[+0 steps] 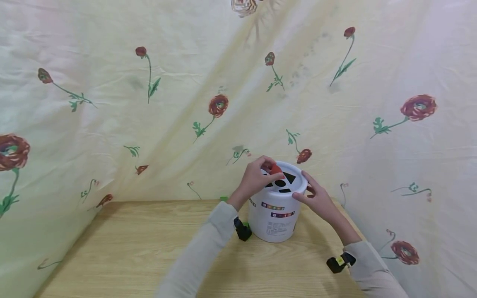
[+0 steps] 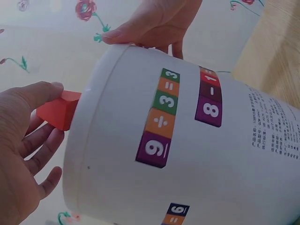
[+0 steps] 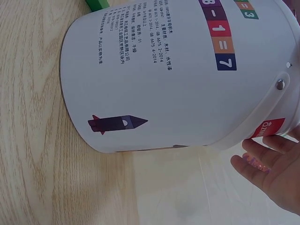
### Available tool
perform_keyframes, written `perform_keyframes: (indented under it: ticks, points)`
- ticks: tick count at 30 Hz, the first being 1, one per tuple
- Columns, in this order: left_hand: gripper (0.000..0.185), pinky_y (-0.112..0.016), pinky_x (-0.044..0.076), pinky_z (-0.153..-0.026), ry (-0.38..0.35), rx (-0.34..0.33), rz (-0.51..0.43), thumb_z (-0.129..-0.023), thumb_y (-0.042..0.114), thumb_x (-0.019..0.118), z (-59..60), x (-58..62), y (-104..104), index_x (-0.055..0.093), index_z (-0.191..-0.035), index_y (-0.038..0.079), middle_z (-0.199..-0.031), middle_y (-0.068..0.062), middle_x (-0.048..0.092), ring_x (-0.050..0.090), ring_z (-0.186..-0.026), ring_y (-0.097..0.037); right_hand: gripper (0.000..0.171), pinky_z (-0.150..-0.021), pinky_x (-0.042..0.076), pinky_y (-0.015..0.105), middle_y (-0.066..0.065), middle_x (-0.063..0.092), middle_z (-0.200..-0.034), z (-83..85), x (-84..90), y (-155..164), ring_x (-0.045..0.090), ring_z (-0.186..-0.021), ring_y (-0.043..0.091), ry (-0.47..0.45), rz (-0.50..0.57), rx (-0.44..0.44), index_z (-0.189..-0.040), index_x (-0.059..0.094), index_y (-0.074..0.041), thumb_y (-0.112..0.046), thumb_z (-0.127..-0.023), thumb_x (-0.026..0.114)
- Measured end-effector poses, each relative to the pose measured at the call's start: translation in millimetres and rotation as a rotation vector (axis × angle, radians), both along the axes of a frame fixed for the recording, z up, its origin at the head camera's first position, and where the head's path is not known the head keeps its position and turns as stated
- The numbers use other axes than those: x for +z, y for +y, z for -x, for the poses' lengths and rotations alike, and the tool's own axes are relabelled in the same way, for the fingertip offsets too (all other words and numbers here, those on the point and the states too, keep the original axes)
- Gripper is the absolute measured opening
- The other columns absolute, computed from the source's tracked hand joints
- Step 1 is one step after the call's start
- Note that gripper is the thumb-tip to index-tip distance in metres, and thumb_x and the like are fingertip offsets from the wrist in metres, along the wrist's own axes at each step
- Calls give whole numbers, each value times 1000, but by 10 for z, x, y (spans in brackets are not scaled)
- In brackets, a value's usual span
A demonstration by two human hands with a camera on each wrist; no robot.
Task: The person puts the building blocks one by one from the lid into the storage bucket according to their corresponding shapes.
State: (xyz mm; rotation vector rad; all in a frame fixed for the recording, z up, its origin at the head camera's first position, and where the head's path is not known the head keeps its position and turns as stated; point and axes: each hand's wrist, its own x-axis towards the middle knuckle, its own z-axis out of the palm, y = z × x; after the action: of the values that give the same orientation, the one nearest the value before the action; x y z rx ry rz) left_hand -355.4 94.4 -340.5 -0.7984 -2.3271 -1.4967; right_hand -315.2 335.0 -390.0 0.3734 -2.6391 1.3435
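So I've got my left hand (image 1: 257,179) pinching a small red wooden block (image 1: 275,169) right over the shape-cut lid of the white plastic bucket (image 1: 273,217), while my right hand (image 1: 316,198) rests with relaxed, straight-ish fingers against the lid's rim on the other side. The bucket sits near the back right corner of the light wooden table (image 1: 149,248), so it's tight behind and to the right but there's lots of bare wood toward me and off to the left. A cream sheet printed with red flowers (image 1: 186,82) hangs all around the table, and a little green piece (image 3: 97,4) lies just behind the bucket.
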Motion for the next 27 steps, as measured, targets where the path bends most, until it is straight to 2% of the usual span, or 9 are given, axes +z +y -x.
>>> perform_keyframes:
  ticks: [3,8,13,17,20,23,27]
  points:
    - [38,-21,56,-79,19,11,20,-89,27,80,23,-23,86,65,-122,15,-109,-3,71,64,-97,-16,91,-111,35,69,23,21,-167,13,-18,17,31,-145,57,-4,2,-3,-165,12,-17,-40,-97,68]
    - [40,-17,54,-77,66,61,113,-90,30,79,72,-64,204,69,-127,18,-111,-1,72,65,-96,-13,91,-110,35,69,23,21,-167,16,-28,17,32,-145,56,2,10,4,-165,12,-16,-39,-97,68]
    - [37,-16,53,-75,91,113,154,-87,37,81,125,-74,272,71,-115,17,-103,2,74,66,-91,-10,90,-110,36,69,24,22,-166,2,-3,3,33,-144,57,4,7,3,-165,12,-16,-36,-98,69]
    - [33,-15,51,-71,119,184,218,-86,42,81,147,-53,288,71,-105,17,-96,3,75,68,-86,-9,90,-110,37,68,24,23,-166,-1,-3,-2,33,-144,57,6,6,1,-165,12,-17,-36,-97,69]
    - [34,-19,49,-80,134,233,266,-85,46,80,151,-30,294,71,-102,17,-93,3,76,68,-83,-9,90,-109,37,68,23,24,-166,11,-17,5,33,-144,56,11,4,-1,-165,13,-18,-38,-97,68]
    - [35,-29,44,-88,139,256,298,-84,49,80,147,-11,295,71,-100,18,-91,4,76,65,-82,-9,89,-109,38,68,22,25,-166,11,-22,7,33,-144,56,14,3,-2,-165,14,-19,-38,-97,68]
    - [30,-33,37,-89,136,259,329,-86,47,78,141,-1,292,71,-97,20,-89,6,76,61,-81,-9,88,-108,39,67,23,25,-166,2,-18,8,34,-144,56,12,10,1,-165,14,-18,-36,-98,69]
